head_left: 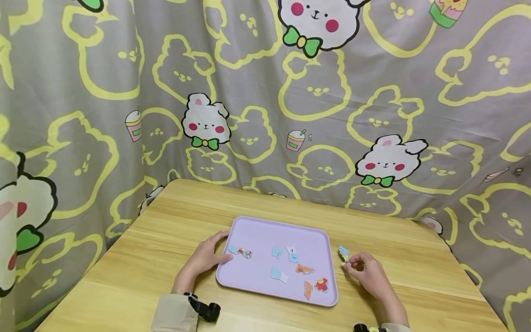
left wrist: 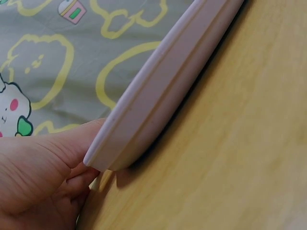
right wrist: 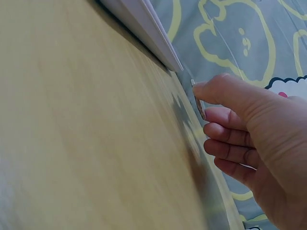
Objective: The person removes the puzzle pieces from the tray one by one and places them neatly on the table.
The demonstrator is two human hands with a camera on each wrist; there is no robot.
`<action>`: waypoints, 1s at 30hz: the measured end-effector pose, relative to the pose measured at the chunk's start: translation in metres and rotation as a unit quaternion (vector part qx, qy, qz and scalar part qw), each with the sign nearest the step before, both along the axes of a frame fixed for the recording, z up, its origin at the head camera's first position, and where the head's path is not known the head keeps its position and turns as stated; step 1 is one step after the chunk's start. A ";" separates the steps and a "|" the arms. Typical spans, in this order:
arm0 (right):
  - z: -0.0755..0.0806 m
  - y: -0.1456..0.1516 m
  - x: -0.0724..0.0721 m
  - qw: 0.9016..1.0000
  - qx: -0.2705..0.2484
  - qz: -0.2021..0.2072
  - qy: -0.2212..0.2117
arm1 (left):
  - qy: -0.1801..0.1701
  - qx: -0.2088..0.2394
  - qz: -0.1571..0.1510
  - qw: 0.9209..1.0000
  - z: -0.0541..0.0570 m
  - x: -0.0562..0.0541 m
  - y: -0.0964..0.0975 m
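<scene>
A lilac tray lies on the wooden table. At its left side my left hand grips the rim, thumb over the edge and fingers on the outer side; the left wrist view shows the hand at the tray's corner. Just off the tray's right side, my right hand pinches a colourful puzzle piece between thumb and fingers. In the right wrist view this piece appears edge-on, above the table. Inside the tray, near the left thumb, lie joined-looking pieces.
Several more pieces lie in the tray: blue-and-white ones, orange ones and a red one. Behind the wooden table hangs a grey patterned curtain, which also runs along both sides.
</scene>
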State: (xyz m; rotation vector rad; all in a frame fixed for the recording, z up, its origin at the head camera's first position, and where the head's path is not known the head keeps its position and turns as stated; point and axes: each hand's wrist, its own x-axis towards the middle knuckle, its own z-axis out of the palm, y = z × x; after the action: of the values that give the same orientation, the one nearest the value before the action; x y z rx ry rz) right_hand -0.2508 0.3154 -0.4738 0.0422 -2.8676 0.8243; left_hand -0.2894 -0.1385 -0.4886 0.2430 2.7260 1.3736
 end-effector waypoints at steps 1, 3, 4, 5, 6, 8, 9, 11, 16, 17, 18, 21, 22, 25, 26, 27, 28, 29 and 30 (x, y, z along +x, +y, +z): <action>0.000 0.000 0.000 1.000 0.001 -0.001 -0.003 | 0.000 0.001 0.000 1.000 0.000 0.000 0.000; 0.000 0.000 0.000 1.000 0.003 -0.002 -0.010 | -0.002 0.002 0.000 1.000 0.000 0.000 0.000; 0.000 0.000 0.000 1.000 0.004 -0.002 -0.013 | -0.003 0.003 0.000 1.000 0.001 0.000 0.001; 0.000 0.000 0.000 1.000 0.004 -0.001 -0.015 | -0.004 0.002 0.000 1.000 0.001 0.000 0.001; 0.000 0.000 0.000 1.000 0.005 -0.001 -0.017 | -0.005 0.003 -0.001 1.000 0.002 0.001 0.001; 0.000 0.000 0.000 1.000 0.007 0.003 -0.019 | -0.006 0.001 -0.001 1.000 0.002 0.001 0.001; 0.000 0.000 0.000 1.000 0.008 0.003 -0.018 | -0.006 0.001 -0.001 1.000 0.002 0.001 0.001; 0.000 0.000 -0.001 1.000 0.011 0.003 -0.019 | -0.005 0.000 -0.002 1.000 0.002 0.001 0.001; 0.002 0.000 -0.003 0.999 0.010 0.013 -0.029 | -0.002 -0.002 -0.001 1.000 0.003 0.000 0.001; 0.002 0.000 -0.003 0.999 0.009 0.014 -0.032 | -0.002 -0.002 -0.001 1.000 0.003 0.001 0.001; 0.002 0.000 -0.003 0.999 0.009 0.015 -0.034 | -0.002 -0.003 -0.001 1.000 0.004 0.000 0.001; 0.002 0.000 -0.004 0.999 0.012 0.016 -0.033 | 0.000 -0.003 -0.002 1.000 0.004 0.000 0.002; 0.003 -0.001 -0.004 0.999 0.013 0.015 -0.031 | -0.001 -0.003 -0.002 1.000 0.004 0.000 0.002; 0.003 -0.001 -0.005 0.999 0.021 0.020 -0.023 | -0.002 -0.004 -0.001 1.000 0.004 -0.001 0.002; 0.002 -0.001 -0.005 0.999 0.022 0.021 -0.021 | -0.003 -0.004 -0.001 1.000 0.004 -0.001 0.001; 0.003 -0.001 -0.005 0.999 0.023 0.023 -0.020 | -0.004 -0.005 -0.001 1.000 0.004 -0.001 0.001; 0.002 -0.001 -0.005 0.999 0.025 0.024 -0.019 | -0.006 -0.005 0.000 1.000 0.004 -0.001 0.001; 0.002 -0.001 -0.005 0.999 0.027 0.028 -0.018 | -0.007 -0.006 0.000 1.000 0.003 -0.001 0.001; 0.002 -0.001 -0.005 0.999 0.028 0.027 -0.018 | -0.008 -0.006 0.000 1.000 0.003 -0.001 0.001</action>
State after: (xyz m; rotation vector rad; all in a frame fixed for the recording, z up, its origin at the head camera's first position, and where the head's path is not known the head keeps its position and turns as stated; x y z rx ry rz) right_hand -0.2557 0.3144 -0.4720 0.1119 -2.9350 0.7628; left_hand -0.2906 -0.1376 -0.4857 0.2297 2.7193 1.3539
